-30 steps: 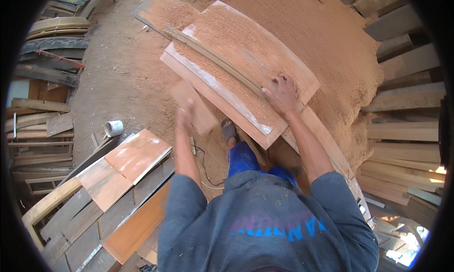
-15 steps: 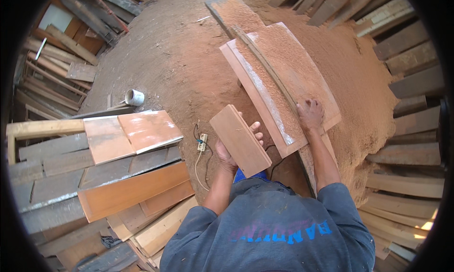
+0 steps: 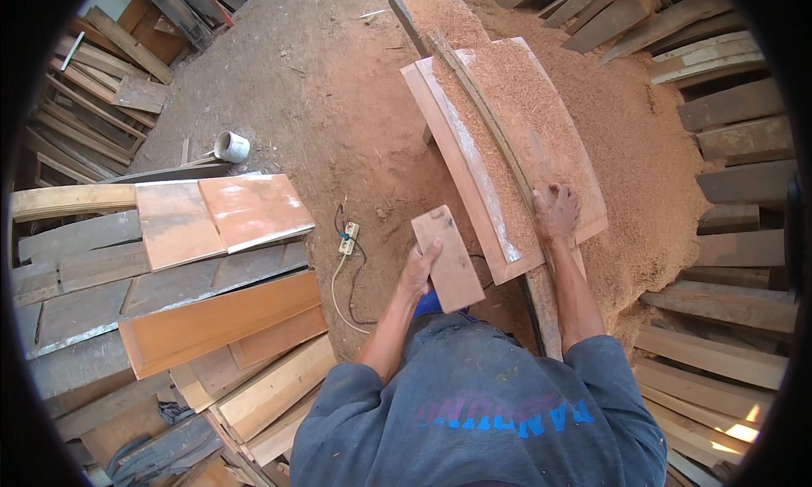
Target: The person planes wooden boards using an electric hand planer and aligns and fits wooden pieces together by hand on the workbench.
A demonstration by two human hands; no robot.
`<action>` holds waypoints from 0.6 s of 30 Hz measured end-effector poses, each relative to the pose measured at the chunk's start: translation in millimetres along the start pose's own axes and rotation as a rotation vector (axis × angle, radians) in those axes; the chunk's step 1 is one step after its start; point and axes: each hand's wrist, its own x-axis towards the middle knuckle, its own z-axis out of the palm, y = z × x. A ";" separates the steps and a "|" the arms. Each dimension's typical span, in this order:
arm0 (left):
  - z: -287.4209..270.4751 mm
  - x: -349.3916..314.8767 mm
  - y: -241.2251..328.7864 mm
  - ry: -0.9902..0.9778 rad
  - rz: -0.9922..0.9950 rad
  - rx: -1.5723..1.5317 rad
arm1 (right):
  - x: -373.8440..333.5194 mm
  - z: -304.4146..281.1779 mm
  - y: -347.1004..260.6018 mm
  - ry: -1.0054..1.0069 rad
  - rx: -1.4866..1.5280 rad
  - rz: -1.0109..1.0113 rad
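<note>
A reddish-brown wooden block point(image 3: 448, 260), flat and oblong, is in my left hand point(image 3: 418, 269). My thumb lies over its upper face at the left edge, and the other fingers are hidden behind it. Ahead and to the right stands a work surface point(image 3: 568, 153) of wide boards under shavings, with a long narrow wooden strip point(image 3: 482, 106) running lengthwise along it. My right hand point(image 3: 556, 211) rests on that surface beside the strip's near end, fingers stretched out and holding nothing. The block is apart from the work surface.
Stacked boards point(image 3: 224, 318) lie at the left, with a white pot point(image 3: 232, 147) beyond them. A power socket point(image 3: 348, 238) with cords sits on the ground near my left arm. Sawdust point(image 3: 647, 174) heaps right of the work surface, and planks point(image 3: 744, 182) line the right side.
My left hand has turned the block over and shifted its grip from underneath to the left edge, thumb on top. My right hand stays on the work surface. The view has shifted slightly.
</note>
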 end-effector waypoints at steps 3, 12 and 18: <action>-12.1 39.5 -3.1 0.107 0.134 0.113 | 2.6 1.5 -3.0 -0.030 -0.009 0.012; 21.2 116.5 27.8 0.121 0.250 0.140 | 2.0 6.9 4.8 -0.016 0.006 0.032; -2.6 134.2 21.3 0.132 0.277 0.149 | 3.5 -2.0 -6.6 -0.054 0.042 0.019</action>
